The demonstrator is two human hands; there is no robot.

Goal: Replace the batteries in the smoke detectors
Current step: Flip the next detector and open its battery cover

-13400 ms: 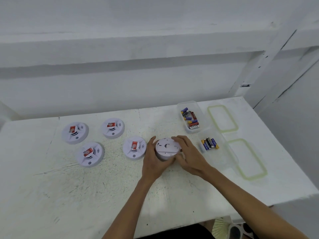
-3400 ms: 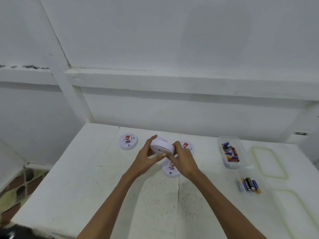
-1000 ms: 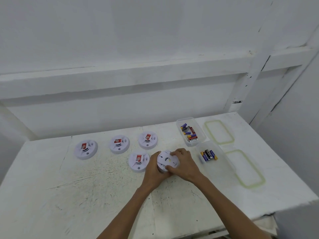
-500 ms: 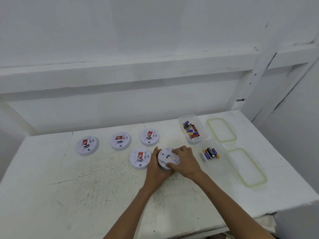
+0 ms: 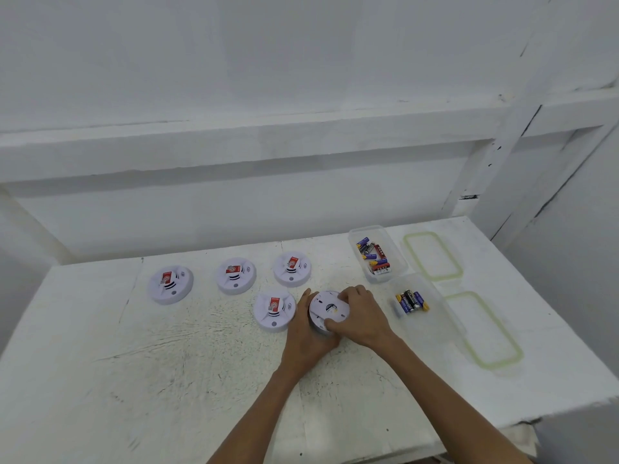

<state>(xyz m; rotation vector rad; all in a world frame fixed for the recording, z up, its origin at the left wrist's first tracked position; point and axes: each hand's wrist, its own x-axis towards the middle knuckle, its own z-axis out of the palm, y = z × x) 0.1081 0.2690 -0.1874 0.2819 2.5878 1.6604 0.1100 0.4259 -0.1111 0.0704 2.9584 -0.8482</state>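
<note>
Centre frame: inverted detector point(image 5: 327, 309) is clasped by left grip point(image 5: 310, 334) and right grip point(image 5: 363, 318). Opening is judged underway; a cover twist is needed next.

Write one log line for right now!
left hand, right hand: grip overturned smoke detector | four other detectors: face-up | battery tubs: open

We've got one view only: wide-angle head cam, looking forward and down across the counter point(image 5: 150, 380) toward the wall point(image 5: 301, 61). Counter sits near, filling our lower half; wall fills the upper.
</note>
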